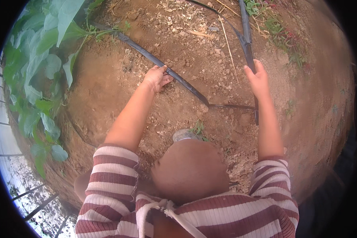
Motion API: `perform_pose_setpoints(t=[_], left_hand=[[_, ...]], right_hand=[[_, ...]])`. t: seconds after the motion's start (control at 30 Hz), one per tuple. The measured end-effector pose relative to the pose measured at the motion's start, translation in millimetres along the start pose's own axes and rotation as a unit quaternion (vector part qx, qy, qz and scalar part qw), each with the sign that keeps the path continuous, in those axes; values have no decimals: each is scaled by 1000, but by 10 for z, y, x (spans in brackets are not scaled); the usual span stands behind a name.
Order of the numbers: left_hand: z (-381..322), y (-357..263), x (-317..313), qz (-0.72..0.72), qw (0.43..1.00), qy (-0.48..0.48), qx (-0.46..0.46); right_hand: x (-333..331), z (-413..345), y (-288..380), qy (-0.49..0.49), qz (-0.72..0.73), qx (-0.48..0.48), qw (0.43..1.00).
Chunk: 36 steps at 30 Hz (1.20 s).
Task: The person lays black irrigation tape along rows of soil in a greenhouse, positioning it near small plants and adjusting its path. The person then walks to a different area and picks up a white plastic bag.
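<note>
My left hand [159, 78] grips a flat black drip irrigation tape [188, 86] at mid-picture, thumb on top and fingers beneath. This tape slants from the upper left down to a sharp fold, and a narrow, twisted stretch [232, 106] runs from there to the right. On the right, my right hand [258, 76] holds a black tube [247, 32] that runs down from the top edge; its lower end shows beside my forearm. A thinner black strip [230, 25] meets this tube above my right hand. Part of each palm is hidden.
Large-leaved green plants [44, 59] fill the left side. Brown soil [107, 71] with pebbles and dry leaf bits lies below my hands. Low weeds [285, 38] grow at the upper right. My bent knee [193, 166] and shoe tip [184, 134] are at the lower middle.
</note>
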State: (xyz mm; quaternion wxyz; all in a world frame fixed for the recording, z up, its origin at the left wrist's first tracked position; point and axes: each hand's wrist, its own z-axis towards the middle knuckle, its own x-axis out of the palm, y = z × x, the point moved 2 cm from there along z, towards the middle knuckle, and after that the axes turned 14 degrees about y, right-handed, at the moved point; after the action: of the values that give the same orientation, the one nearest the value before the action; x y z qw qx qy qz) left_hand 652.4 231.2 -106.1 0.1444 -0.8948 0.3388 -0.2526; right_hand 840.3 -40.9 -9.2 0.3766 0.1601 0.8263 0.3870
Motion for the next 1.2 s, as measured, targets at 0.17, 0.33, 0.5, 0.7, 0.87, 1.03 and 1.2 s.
perform_pose_setpoints(t=[0.17,0.33,0.5,0.7,0.87,1.03,1.2], left_hand=[[45,29,31,-101,994,32,40],[173,85,5,-125,989,37,75],[279,56,-78,-178,977,-41,107],[414,154,49,-130,988,-44,74],[446,132,61,-126,986,-57,94],[410,158,87,-79,990,-60,105],[395,163,106,-75,990,-39,117]], right_hand=[[-1117,-1184,-5,-290,154,-49,943],[-1970,-2294,-776,-504,263,6,823],[-2331,-3461,-1814,-683,319,132,644],[-2415,-4381,-2746,-725,417,56,546],[-2037,-4450,-3634,-648,508,99,559],[-1136,-3939,-3780,-461,114,506,720],[-183,-2837,-2640,-286,344,303,842]])
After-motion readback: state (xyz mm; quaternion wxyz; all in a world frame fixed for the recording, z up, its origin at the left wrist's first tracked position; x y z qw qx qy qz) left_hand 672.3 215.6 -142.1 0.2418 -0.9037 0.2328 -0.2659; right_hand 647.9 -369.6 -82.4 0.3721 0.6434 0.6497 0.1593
